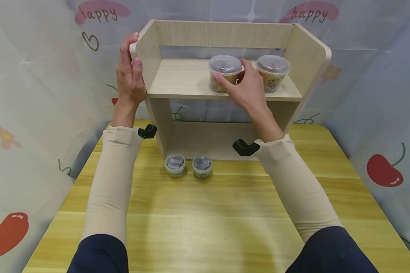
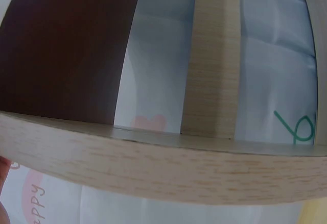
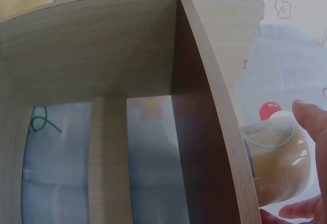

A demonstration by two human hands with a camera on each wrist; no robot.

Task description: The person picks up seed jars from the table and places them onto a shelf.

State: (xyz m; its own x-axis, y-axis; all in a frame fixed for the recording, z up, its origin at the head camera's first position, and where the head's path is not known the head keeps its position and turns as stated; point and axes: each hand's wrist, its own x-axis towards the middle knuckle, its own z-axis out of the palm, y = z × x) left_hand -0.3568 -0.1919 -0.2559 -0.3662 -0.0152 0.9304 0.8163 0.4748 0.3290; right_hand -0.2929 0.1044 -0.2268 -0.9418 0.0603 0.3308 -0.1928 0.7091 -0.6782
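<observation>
My left hand (image 1: 130, 76) rests against the upper left side of a pale wooden two-tier shelf (image 1: 227, 95), thumb and fingers at its edge. On the upper board, my right hand (image 1: 247, 87) grips a clear lidded plastic cup (image 1: 222, 64) with tan contents, thumb in front and fingers round its right side. In the right wrist view this cup (image 3: 281, 168) stands at the board's edge, between thumb and fingers. A second lidded cup (image 1: 273, 72) with a printed label is just right of that hand. The left wrist view shows mostly the shelf's side panel (image 2: 153, 168).
Two small lidded tubs (image 1: 175, 165) stand side by side on the wooden table (image 1: 208, 223), before the shelf's lower board (image 1: 208, 140). A printed curtain (image 1: 37, 94) hangs behind and on both sides. Black wrist cameras (image 1: 147, 131) sit at both cuffs.
</observation>
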